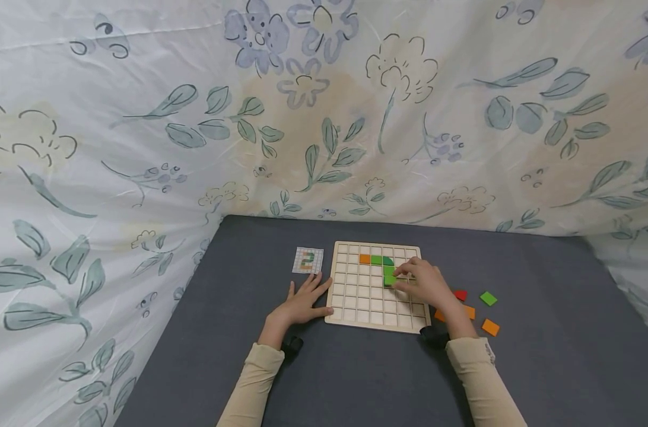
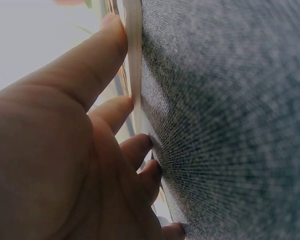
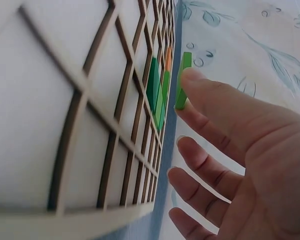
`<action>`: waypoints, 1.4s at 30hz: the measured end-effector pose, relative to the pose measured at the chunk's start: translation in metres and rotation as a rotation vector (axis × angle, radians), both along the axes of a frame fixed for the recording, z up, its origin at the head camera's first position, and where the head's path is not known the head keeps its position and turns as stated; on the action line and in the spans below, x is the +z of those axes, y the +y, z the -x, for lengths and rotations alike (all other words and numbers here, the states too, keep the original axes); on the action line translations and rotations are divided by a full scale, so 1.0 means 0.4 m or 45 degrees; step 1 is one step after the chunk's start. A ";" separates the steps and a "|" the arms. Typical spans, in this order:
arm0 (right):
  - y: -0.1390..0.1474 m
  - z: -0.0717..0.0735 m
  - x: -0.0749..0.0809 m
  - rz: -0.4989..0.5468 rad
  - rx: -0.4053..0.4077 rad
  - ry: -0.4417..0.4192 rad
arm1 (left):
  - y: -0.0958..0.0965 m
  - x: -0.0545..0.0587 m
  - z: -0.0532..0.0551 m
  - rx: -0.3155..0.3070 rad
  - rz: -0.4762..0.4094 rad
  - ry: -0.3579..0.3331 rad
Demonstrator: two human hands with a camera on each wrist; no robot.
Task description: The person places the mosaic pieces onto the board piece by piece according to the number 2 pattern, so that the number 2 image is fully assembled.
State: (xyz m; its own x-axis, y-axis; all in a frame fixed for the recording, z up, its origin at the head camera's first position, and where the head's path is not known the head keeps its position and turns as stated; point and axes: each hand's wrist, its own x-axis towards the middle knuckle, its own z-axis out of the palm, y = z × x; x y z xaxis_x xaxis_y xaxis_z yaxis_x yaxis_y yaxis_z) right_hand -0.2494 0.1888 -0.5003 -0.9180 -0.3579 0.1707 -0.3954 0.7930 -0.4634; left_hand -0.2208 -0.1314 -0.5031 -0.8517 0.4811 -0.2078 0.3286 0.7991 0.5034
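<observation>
Beige long sleeves (image 1: 249,385) worn on both arms, finished with wide cuffs (image 1: 461,349); right one marked by small grey-patterned patch (image 1: 490,351). Small black units (image 1: 435,336) worn at inner side of each wrist.

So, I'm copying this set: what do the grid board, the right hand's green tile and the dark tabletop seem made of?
Grid board: probably matte wood, from its pale tan ribs. Held green tile: smooth, evenly coloured; painted wood or plastic, I can't tell. Dark tabletop: likely matte woven fabric, from the threadlike texture in the left wrist view.
</observation>
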 end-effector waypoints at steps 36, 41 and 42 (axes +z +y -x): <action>-0.084 0.024 -0.006 -0.128 -0.006 0.035 | 0.001 0.007 0.003 -0.009 0.010 -0.001; -0.082 0.023 -0.006 -0.132 -0.001 0.033 | 0.001 0.003 0.003 -0.004 0.006 -0.004; -0.082 0.023 -0.006 -0.131 0.000 0.035 | 0.001 0.002 0.003 -0.004 0.006 -0.003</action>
